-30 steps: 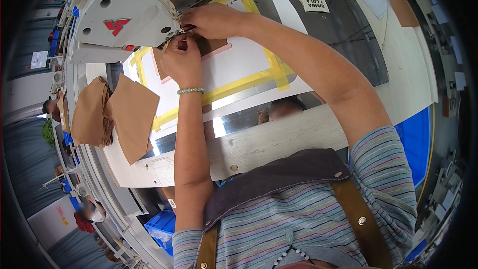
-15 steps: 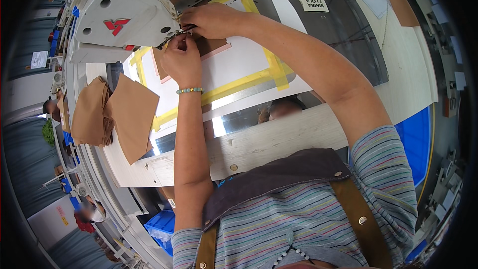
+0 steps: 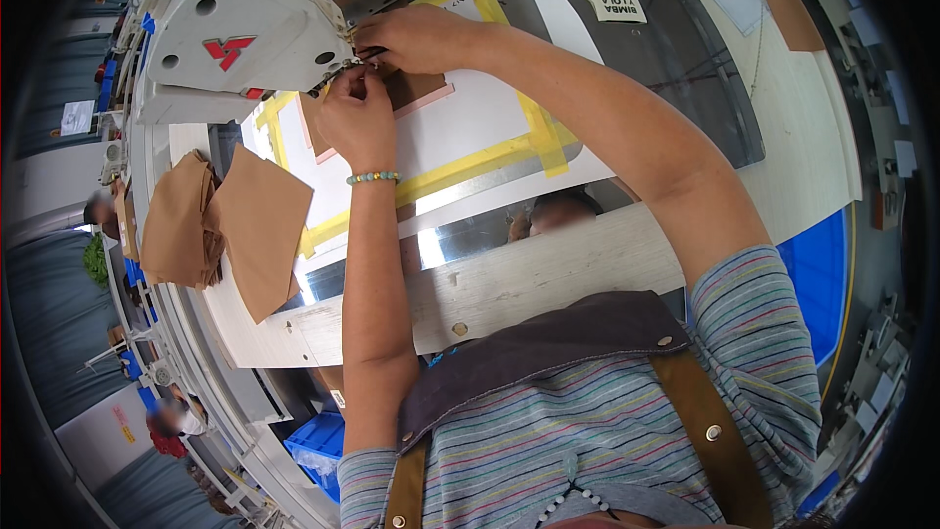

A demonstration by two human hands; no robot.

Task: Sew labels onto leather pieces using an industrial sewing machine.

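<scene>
Both my hands meet by the needle area of a white sewing machine (image 3: 269,15). The fingertips of my left hand (image 3: 360,120) are pinched together just below the machine head. My right hand (image 3: 419,39) comes in from the right with its fingers bent and closed, almost touching the left ones. Anything between the fingers is too small or hidden to make out. Under them lies a brown piece of material (image 3: 419,90) with pinkish strips along its edges. It rests on a white sheet (image 3: 446,137) framed with yellow tape (image 3: 441,169); my hands cover part of it.
At the left are a stack of brown pieces (image 3: 179,220) and a flat brown piece (image 3: 262,225). White labels (image 3: 617,2) lie on a dark plate (image 3: 676,59) at the far right. A blue bin (image 3: 821,269) stands beyond the table's right edge.
</scene>
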